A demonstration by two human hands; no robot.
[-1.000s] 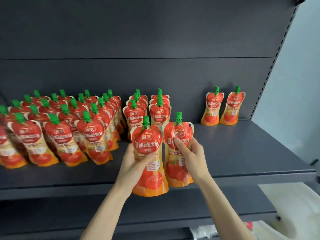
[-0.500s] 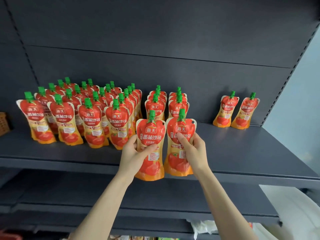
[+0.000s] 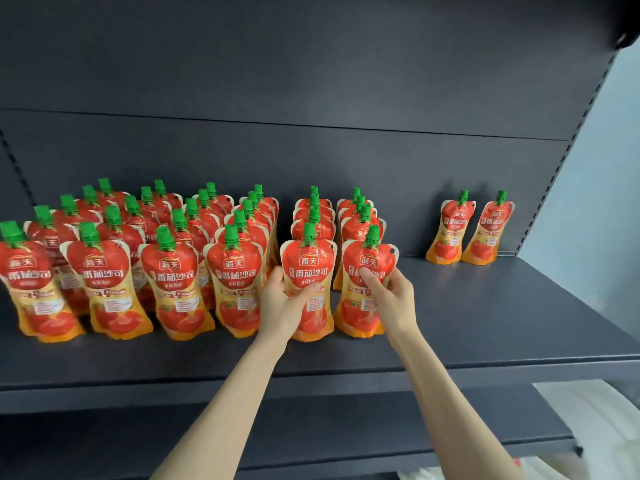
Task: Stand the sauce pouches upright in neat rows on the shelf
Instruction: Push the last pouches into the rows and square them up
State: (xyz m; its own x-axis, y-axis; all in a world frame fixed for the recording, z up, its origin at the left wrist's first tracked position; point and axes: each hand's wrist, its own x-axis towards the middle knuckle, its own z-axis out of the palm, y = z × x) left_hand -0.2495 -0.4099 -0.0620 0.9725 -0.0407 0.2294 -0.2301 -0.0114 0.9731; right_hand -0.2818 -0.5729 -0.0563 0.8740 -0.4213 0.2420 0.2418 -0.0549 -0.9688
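Red and orange sauce pouches with green caps stand in several rows on the dark shelf point(image 3: 485, 323). My left hand point(image 3: 284, 303) grips one pouch point(image 3: 308, 268) at its waist, at the front of a row. My right hand point(image 3: 391, 299) grips the neighbouring pouch point(image 3: 369, 258), thumb across its label. Both held pouches are upright with their bases on the shelf. Behind them stand two short rows of pouches point(image 3: 313, 216). A large block of pouches point(image 3: 166, 265) fills the left side.
Two pouches point(image 3: 452, 226) lean against the back panel at the far right. A lower shelf point(image 3: 346, 441) runs below. Something white point(image 3: 595, 427) lies at the bottom right. The upright post with slots point(image 3: 554, 181) bounds the shelf on the right.
Both hands have carried their pouches up and forward from below the shelf edge onto the shelf, setting them at the front of the two short rows.
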